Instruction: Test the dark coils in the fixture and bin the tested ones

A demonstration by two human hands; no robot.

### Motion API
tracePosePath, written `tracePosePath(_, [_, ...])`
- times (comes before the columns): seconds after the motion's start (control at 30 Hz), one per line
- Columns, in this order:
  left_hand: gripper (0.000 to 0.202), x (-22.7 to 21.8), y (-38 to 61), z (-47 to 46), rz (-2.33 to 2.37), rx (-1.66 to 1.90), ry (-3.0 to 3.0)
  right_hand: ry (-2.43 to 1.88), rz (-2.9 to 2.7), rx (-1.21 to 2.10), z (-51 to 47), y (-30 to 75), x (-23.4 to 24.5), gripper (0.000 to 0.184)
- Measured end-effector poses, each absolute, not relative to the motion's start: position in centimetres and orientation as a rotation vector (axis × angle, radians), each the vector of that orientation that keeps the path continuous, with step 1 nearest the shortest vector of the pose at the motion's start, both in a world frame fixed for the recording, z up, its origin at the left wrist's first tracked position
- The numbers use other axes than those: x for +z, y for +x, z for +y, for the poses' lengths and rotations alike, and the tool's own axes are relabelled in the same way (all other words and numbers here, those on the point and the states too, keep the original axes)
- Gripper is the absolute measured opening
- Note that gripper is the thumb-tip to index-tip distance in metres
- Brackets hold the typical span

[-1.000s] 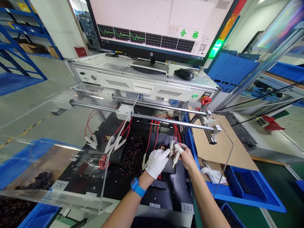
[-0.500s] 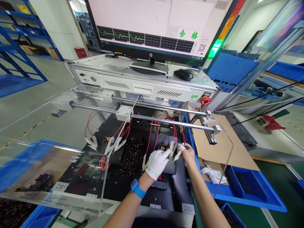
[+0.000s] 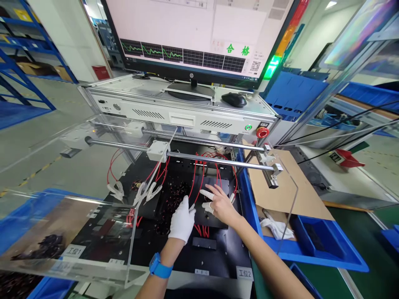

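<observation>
My left hand (image 3: 181, 221), in a white glove with a blue watch on the wrist, lies with fingers stretched over a pile of small black wound coils (image 3: 173, 200) on the black test bed. My right hand (image 3: 218, 204) is bare, with white cots on the fingertips. It hovers open, fingers spread, over the black fixture block (image 3: 220, 185), and holds nothing. Red leads (image 3: 195, 178) drop from the rail to this block. A white clip (image 3: 232, 197) hangs just right of my right hand. More white clips (image 3: 146, 192) dangle to the left.
A monitor (image 3: 193, 33) showing green traces stands on a grey control box (image 3: 174, 112) with a mouse (image 3: 233, 99) and red stop button (image 3: 262, 132). A raised clear acrylic cover (image 3: 77, 224) is at left. Cardboard (image 3: 280, 187), a white glove (image 3: 277, 228) and a blue bin (image 3: 314, 245) lie at right.
Both hands have let go of the white clips and moved left. My right hand has opened and spread. My left hand now reaches over the coils.
</observation>
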State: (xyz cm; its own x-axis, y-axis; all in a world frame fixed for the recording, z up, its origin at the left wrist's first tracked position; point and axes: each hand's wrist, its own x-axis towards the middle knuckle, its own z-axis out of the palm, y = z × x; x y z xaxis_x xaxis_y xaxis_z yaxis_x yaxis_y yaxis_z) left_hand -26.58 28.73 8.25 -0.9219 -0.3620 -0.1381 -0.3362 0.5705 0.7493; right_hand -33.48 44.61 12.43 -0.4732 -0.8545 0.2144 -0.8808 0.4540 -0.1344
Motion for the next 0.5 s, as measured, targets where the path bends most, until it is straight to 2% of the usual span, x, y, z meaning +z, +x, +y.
tracePosePath(0.13, [0.04,8.4,-28.2,28.8,-1.752,-2.29,0.59,1.564,-2.574,0.374,44.1,-34.1,11.6,0.012])
tracePosePath(0.2, [0.037,8.3,-29.3,29.3,-1.284,-2.526,0.639,1.547,-2.567,0.408,43.9,-33.9,11.2,0.01])
tracePosePath(0.3, [0.038,8.1,-30.5,29.9,-1.023,-2.615,0.684,1.507,-2.559,0.436,43.7,-33.4,10.9,0.012])
tracePosePath(0.5, [0.038,8.4,-30.0,29.4,-1.104,-2.611,0.672,1.465,-2.576,0.422,42.8,-33.5,10.8,0.017])
